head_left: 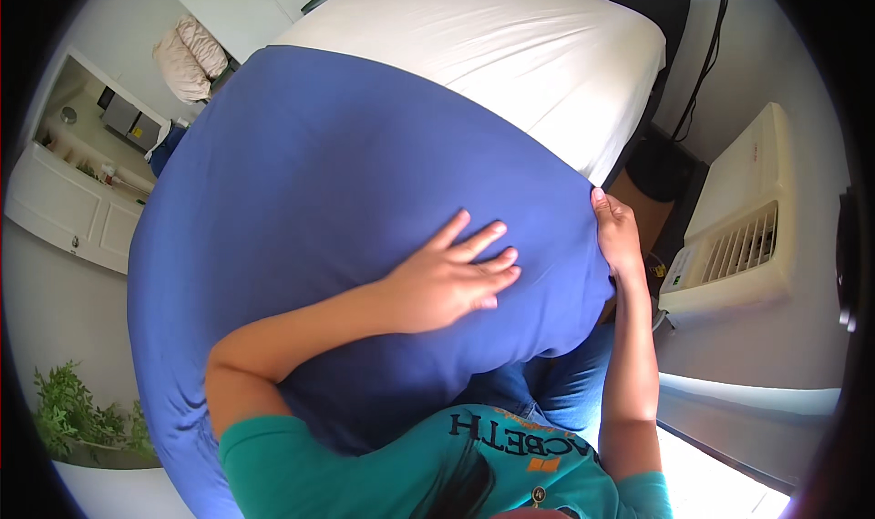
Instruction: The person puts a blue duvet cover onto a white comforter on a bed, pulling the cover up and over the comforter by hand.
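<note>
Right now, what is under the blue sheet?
A white sheet shows beyond the blue sheet and seems to continue beneath. Anything else under it, including below the left hand, is hidden.

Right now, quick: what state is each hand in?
Left hand: open, spread on the blue fabric sheet.
Right hand: closed, holding that sheet's edge.

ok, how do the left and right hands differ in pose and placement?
Pose: the left hand is open, fingers spread; the right hand is closed on an edge of the blue sheet.
Placement: the left hand is well inside the blue sheet; the right hand is at its side edge, near the white sheet.
Forearms: the left hand's slants across the sheet; the right hand's runs nearly upright in view.
Shared: both bare, both at the blue sheet.
</note>
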Tool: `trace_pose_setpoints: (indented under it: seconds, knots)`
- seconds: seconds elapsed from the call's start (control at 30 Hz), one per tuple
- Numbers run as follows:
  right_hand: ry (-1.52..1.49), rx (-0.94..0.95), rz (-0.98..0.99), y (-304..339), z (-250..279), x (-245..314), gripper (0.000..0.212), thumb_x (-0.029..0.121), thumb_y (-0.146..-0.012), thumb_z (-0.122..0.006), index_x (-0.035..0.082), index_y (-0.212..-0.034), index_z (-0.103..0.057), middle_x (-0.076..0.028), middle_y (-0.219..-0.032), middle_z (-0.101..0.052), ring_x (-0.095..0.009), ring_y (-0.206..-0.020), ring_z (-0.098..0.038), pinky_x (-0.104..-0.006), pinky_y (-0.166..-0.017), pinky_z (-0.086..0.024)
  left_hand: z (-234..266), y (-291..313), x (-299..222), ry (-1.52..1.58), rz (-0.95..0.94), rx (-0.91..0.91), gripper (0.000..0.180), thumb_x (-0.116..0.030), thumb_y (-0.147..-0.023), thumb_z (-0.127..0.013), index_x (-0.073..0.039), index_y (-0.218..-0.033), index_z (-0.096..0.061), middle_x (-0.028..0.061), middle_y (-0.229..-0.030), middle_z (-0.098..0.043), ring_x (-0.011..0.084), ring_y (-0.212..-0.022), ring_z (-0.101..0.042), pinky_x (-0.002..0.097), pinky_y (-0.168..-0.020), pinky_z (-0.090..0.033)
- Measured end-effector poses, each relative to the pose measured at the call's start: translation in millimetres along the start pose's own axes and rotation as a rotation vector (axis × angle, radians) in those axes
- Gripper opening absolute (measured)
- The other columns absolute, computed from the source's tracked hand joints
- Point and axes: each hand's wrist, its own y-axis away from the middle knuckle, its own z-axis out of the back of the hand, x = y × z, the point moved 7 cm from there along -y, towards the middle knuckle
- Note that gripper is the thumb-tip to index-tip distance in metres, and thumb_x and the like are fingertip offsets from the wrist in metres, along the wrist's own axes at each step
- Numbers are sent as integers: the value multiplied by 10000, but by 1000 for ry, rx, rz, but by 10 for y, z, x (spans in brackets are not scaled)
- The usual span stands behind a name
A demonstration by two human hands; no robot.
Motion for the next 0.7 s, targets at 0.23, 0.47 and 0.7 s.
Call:
trace_pose_setpoints:
  seconds: [0.23,0.47,0.7]
  knots:
    - [198,-49,1,-98,-61,-54,440,352,-945,-426,-51,-899,-598,-93,-696,-601,-117,-663,-501,-289,-670,-436,-77,307,-276,24,-31,252,598,-456,-775,-585,-190,-1291,-443,120,-1396,-328,318,-1318,-245,592,-1020,-152]
    - [272,-162,164,-128,72,-39,396,318,-946,-437,-38,-902,-605,-83,-683,-602,-100,-654,-492,-282,-644,-438,-182,1451,-683,-186,338,261,519,-329,-762,-594,-233,-1259,-479,42,-1390,-346,260,-1299,-284,551,-993,-241]
    - [350,-158,282,-190,7,-17,463,363,-951,-405,-56,-966,-601,-129,-796,-648,-146,-731,-569,-302,-705,-452,-1285,2867,-1527,-516,579,505,443,-129,-852,-405,-158,-1292,-445,38,-1427,-299,172,-1315,-271,350,-1076,-204]
